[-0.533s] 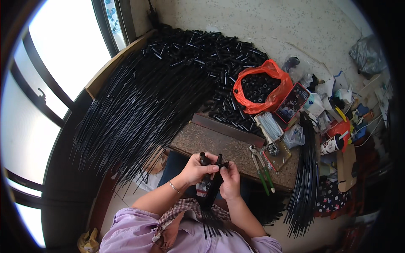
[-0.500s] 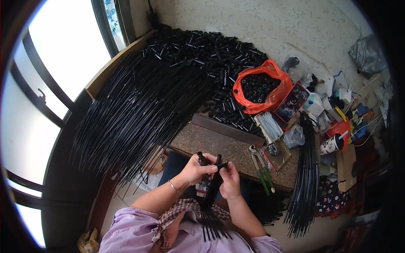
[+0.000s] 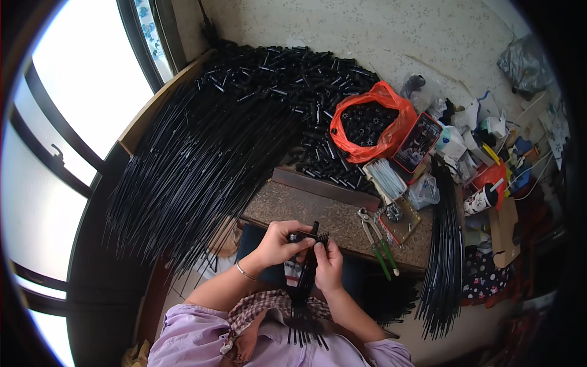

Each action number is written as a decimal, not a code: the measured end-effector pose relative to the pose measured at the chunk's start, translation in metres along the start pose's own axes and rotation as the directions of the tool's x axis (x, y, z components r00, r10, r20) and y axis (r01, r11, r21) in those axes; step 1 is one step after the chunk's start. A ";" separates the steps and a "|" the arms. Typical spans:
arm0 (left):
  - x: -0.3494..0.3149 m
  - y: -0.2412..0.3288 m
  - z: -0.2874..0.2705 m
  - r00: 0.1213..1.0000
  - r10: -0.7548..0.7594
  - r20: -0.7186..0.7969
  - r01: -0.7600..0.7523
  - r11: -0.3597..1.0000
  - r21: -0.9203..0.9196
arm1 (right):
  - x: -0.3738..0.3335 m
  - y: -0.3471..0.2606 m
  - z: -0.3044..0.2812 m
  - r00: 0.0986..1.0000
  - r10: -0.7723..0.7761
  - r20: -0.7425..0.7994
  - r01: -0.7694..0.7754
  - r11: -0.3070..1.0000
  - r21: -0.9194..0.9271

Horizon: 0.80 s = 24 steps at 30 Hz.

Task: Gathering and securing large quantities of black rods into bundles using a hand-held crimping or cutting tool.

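My left hand [image 3: 280, 243] is closed around a short black tube [image 3: 296, 237], its thumb pointing toward the other hand. My right hand [image 3: 328, 266] pinches the upper ends of a bundle of thin black rods [image 3: 301, 315], which hangs down in front of my lap and spreads at the bottom. The rod tips fan out like comb teeth above my right fingers. Between the hands a dark post-like end [image 3: 315, 227] sticks up; how it joins the rods is hidden by my fingers.
On the speckled table [image 3: 281, 207] lie a heap of black tubes [image 3: 318, 79] and many long rods [image 3: 195, 159]. A red bag [image 3: 391, 148] holds small black toothed parts. Nearby are a phone [image 3: 417, 142], green-handled pliers [image 3: 380, 248], another rod bundle [image 3: 445, 257] and a patterned cup [image 3: 478, 203].
The short tube in my left hand has tipped from upright to sideways. The rod tips at my right hand now show fanned out. The view has shifted slightly.
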<state>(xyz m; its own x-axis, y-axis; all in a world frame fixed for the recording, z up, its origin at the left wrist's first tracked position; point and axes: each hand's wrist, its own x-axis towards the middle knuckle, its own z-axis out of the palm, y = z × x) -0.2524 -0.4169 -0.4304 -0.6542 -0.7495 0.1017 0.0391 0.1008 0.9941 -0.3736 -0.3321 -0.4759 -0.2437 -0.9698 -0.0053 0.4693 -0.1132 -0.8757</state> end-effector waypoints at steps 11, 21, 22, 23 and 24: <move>-0.009 -0.009 -0.004 0.989 -0.144 0.033 0.145 0.913 -0.380 | 0.002 -0.006 -0.005 0.971 0.188 0.145 -0.218 0.946 0.238; -0.008 -0.004 -0.002 0.988 -0.155 -0.012 0.149 0.967 -0.208 | -0.002 -0.002 0.003 0.995 0.092 0.047 -0.096 0.990 0.107; -0.008 -0.003 -0.001 0.987 -0.158 -0.013 0.152 0.966 -0.209 | -0.003 -0.002 0.004 0.998 0.060 0.035 -0.062 0.996 0.059; -0.007 -0.001 0.000 0.984 -0.174 -0.026 0.164 0.962 -0.217 | -0.002 0.000 0.003 0.997 0.063 0.034 -0.065 0.996 0.059; -0.006 0.001 0.001 0.982 -0.187 -0.040 0.174 0.959 -0.226 | 0.000 0.002 0.001 0.996 0.076 0.036 -0.079 0.993 0.085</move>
<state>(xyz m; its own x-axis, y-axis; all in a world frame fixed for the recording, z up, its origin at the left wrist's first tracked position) -0.2489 -0.4114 -0.4304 -0.6195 -0.7804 -0.0847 0.0942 -0.1810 0.9790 -0.3715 -0.3328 -0.4775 -0.1771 -0.9827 -0.0545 0.5578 -0.0546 -0.8282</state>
